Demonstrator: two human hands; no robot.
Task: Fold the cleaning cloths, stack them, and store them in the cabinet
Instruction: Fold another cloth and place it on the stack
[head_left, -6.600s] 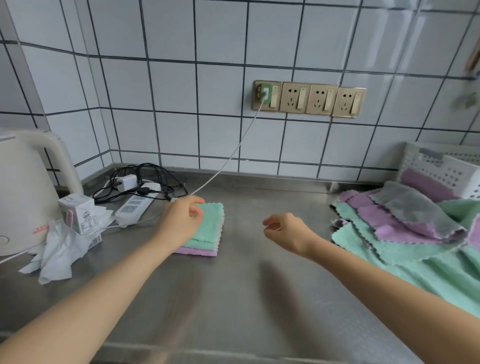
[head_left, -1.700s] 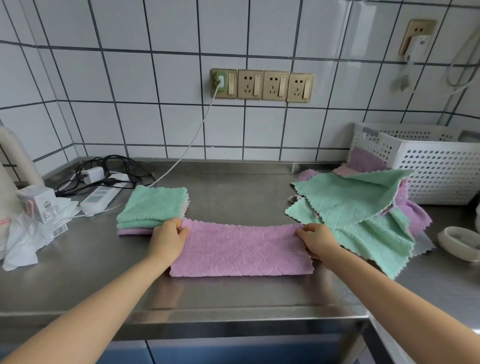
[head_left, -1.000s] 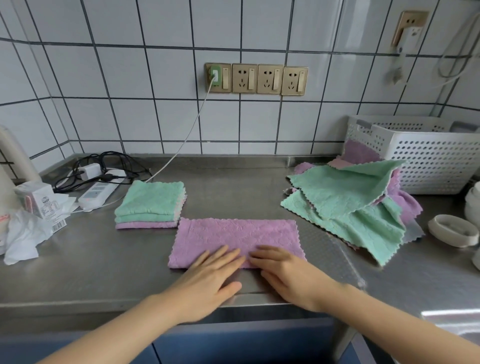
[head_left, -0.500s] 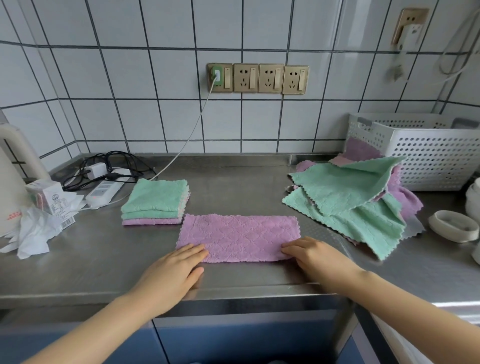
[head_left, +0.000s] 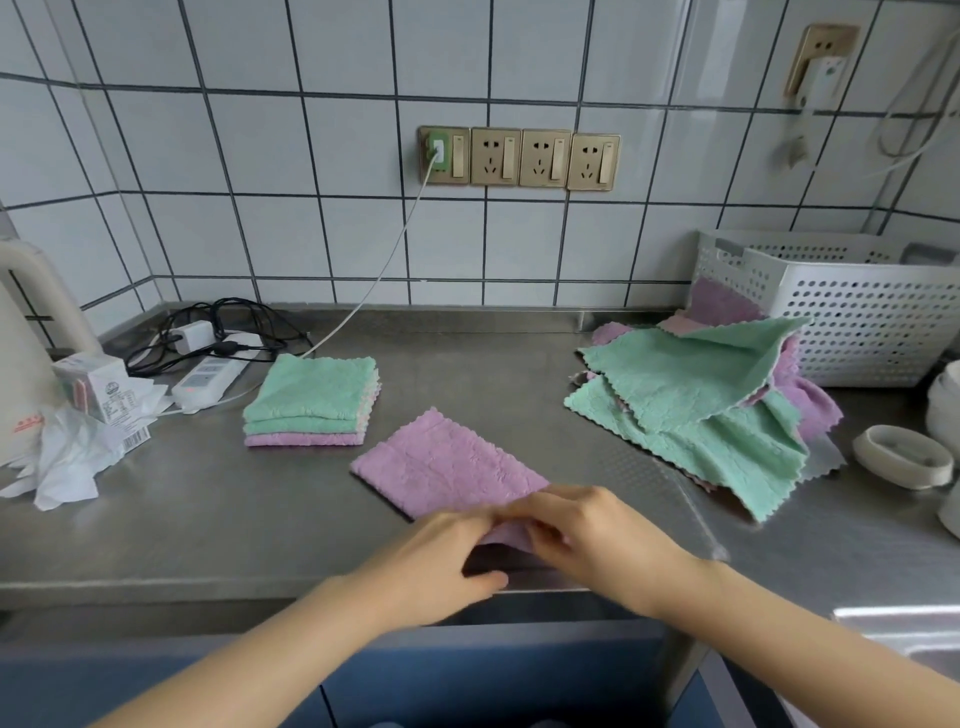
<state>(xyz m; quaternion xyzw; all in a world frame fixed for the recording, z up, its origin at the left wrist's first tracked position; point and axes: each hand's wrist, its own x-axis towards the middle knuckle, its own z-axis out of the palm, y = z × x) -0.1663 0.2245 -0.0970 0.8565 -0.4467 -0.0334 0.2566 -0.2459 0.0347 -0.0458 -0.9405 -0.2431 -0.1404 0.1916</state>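
Beyond where you grip, the steel countertop (head_left: 218, 525) runs back to a white tiled wall (head_left: 291, 234) with dark grout. A row of four brass sockets (head_left: 519, 158) sits above; blue cabinet fronts (head_left: 467, 686) lie below the edge.

1. The steel worktop (head_left: 218, 525) ran along the tiled wall.
2. A folded purple cloth (head_left: 447, 470) lay near its front edge.
3. A stack of folded cloths (head_left: 311, 402) sat left of centre.
4. Loose cloths (head_left: 691, 410) lay heaped toward the right, against a white basket (head_left: 857, 312).
5. A kettle (head_left: 21, 364), carton (head_left: 98, 387), crumpled wrapper (head_left: 67, 462) and power strip (head_left: 208, 379) crowded the left back corner.
6. A white dish (head_left: 904, 462) stood at the right edge.
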